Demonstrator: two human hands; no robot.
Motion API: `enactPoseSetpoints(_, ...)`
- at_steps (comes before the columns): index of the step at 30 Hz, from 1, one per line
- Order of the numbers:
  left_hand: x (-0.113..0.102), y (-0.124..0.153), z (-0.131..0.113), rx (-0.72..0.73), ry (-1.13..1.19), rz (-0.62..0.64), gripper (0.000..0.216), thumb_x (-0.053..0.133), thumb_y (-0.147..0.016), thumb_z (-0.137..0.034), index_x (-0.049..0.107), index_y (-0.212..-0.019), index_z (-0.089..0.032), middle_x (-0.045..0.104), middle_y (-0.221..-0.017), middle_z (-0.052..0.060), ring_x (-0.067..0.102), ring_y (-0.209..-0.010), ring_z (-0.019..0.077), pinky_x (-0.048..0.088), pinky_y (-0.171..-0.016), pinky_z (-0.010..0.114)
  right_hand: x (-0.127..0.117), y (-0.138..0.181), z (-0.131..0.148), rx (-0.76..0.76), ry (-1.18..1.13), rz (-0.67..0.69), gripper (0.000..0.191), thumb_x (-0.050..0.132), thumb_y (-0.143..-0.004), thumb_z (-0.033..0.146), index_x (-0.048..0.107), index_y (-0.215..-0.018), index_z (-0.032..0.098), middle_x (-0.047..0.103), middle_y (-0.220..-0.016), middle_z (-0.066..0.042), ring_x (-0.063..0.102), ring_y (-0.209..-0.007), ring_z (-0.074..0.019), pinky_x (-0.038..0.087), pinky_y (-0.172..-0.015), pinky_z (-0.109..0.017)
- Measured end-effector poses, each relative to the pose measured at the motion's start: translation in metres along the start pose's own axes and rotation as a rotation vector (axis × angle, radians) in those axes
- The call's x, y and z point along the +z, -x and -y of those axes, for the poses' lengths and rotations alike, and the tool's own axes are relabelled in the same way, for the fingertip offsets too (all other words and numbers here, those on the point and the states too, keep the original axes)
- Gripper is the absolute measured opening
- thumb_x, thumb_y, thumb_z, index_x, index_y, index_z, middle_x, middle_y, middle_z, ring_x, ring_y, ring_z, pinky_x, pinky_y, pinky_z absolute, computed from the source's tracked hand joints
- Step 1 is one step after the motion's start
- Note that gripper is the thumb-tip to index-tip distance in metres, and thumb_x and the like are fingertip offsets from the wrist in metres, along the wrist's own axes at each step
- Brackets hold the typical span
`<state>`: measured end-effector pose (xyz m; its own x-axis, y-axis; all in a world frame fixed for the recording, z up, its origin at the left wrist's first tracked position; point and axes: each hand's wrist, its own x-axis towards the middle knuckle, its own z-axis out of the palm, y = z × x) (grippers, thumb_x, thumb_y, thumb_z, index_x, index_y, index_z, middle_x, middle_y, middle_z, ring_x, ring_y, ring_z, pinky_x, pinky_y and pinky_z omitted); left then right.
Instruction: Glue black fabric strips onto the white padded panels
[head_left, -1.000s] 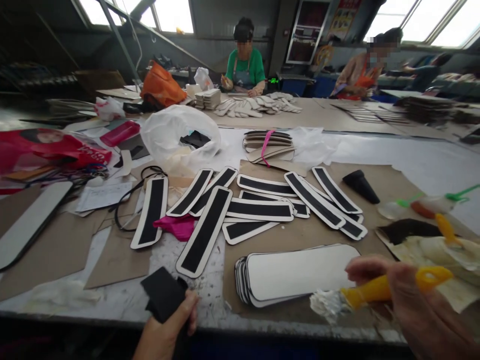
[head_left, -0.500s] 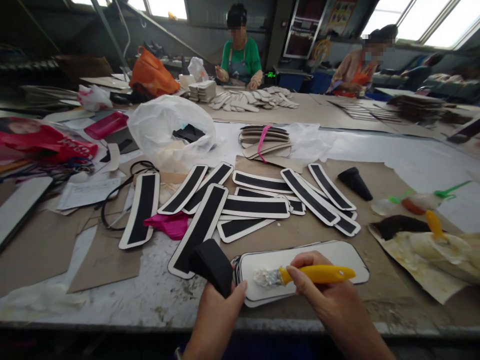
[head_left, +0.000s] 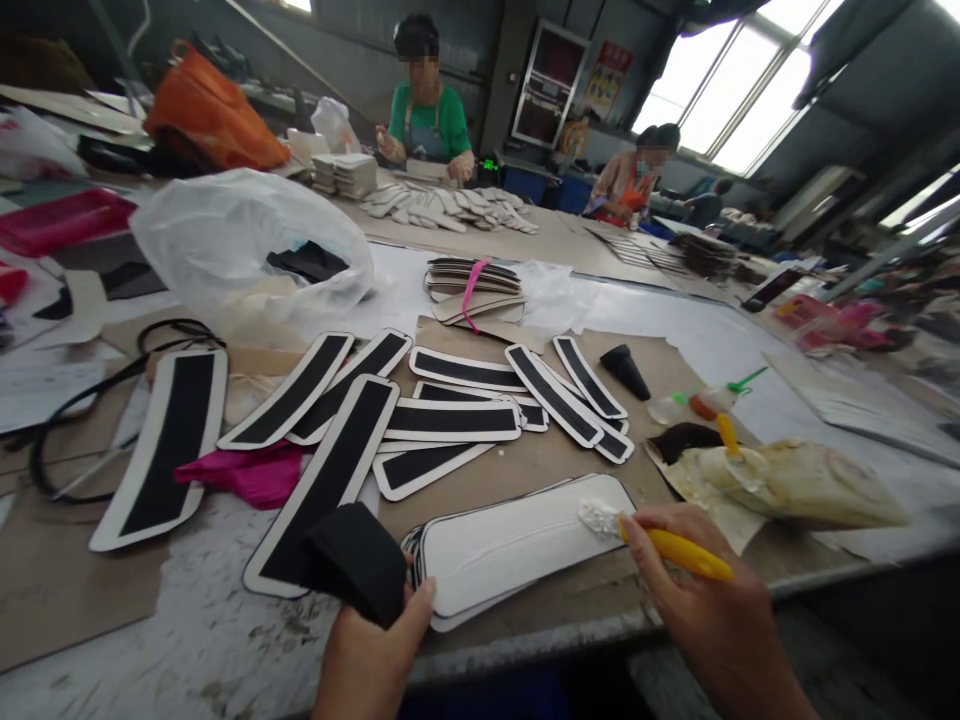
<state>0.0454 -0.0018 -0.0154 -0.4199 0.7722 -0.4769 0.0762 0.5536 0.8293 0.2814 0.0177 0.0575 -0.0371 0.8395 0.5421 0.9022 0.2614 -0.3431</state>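
Note:
My right hand (head_left: pixel 712 620) grips a yellow-handled brush (head_left: pixel 675 548); its white, glue-laden bristles rest on the right end of the top white panel (head_left: pixel 510 545) of a small stack near the table's front edge. A sheen of glue runs along that panel. My left hand (head_left: pixel 371 655) is closed on a black foam piece (head_left: pixel 356 562) and sits at the stack's left end. Beyond the stack lie several white-edged strips with black centres (head_left: pixel 450 420).
A clear plastic bag (head_left: pixel 247 250), a pink scrap (head_left: pixel 244 472) and black cord (head_left: pixel 82 400) lie at left. A glue-soaked paper with another brush (head_left: pixel 780 480) and a black cone (head_left: pixel 626 372) sit right. Two other people work at the far table end.
The brush moved from off the table's right onto the white panel, then swept along it to its right end. My left hand carried the black foam piece right to the stack's left end.

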Motion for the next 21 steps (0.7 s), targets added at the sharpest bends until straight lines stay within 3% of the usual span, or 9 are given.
enactPoseSetpoints(5,-0.003,-0.002,-0.001,-0.021,-0.072,0.035,0.043,0.06,-0.052,-0.049,0.06,-0.082,-0.017,0.058,-0.067,0.003,0.058,-0.074,0.0286,0.042,-0.074,0.039,0.016,0.006,0.046,0.045,-0.312,0.131,0.006,0.053,-0.083,0.019,0.055,-0.077,0.02,0.057,-0.07,-0.002,0.057,-0.065,-0.0136,0.049,-0.06,-0.023)
enactPoseSetpoints(8,-0.003,-0.002,-0.002,-0.058,-0.087,0.043,0.047,0.06,-0.051,-0.05,0.06,-0.084,-0.017,0.06,-0.077,0.007,0.057,-0.085,0.0315,0.04,-0.082,0.041,0.031,0.009,0.057,0.02,-0.48,0.187,0.007,0.052,-0.082,0.015,0.055,-0.077,0.019,0.058,-0.069,-0.002,0.058,-0.066,-0.0131,0.05,-0.058,-0.022)
enactPoseSetpoints(13,-0.003,0.002,-0.008,-0.101,-0.132,0.032,0.047,0.057,-0.051,-0.048,0.062,-0.085,-0.017,0.062,-0.085,0.011,0.056,-0.093,0.0337,0.038,-0.086,0.042,0.013,0.006,0.01,-0.033,-0.165,-0.019,0.007,0.053,-0.082,0.013,0.056,-0.08,0.019,0.058,-0.074,-0.003,0.058,-0.069,-0.0136,0.05,-0.065,-0.024)
enactPoseSetpoints(16,-0.003,0.002,-0.007,-0.103,-0.152,0.019,0.044,0.057,-0.052,-0.047,0.062,-0.084,-0.018,0.063,-0.084,0.011,0.056,-0.094,0.0343,0.037,-0.086,0.043,-0.008,0.005,-0.015,-0.081,-0.003,-0.039,0.005,0.053,-0.082,0.015,0.056,-0.084,0.019,0.057,-0.077,-0.003,0.058,-0.072,-0.0147,0.049,-0.071,-0.026)
enactPoseSetpoints(21,-0.001,-0.001,0.006,-0.083,-0.113,0.01,0.043,0.059,-0.052,-0.049,0.063,-0.082,-0.019,0.065,-0.081,0.009,0.058,-0.092,0.0333,0.038,-0.086,0.043,-0.009,0.015,-0.012,-0.181,0.182,0.014,0.01,0.047,-0.086,0.018,0.057,-0.089,0.019,0.059,-0.081,-0.006,0.059,-0.077,-0.0181,0.05,-0.07,-0.03)
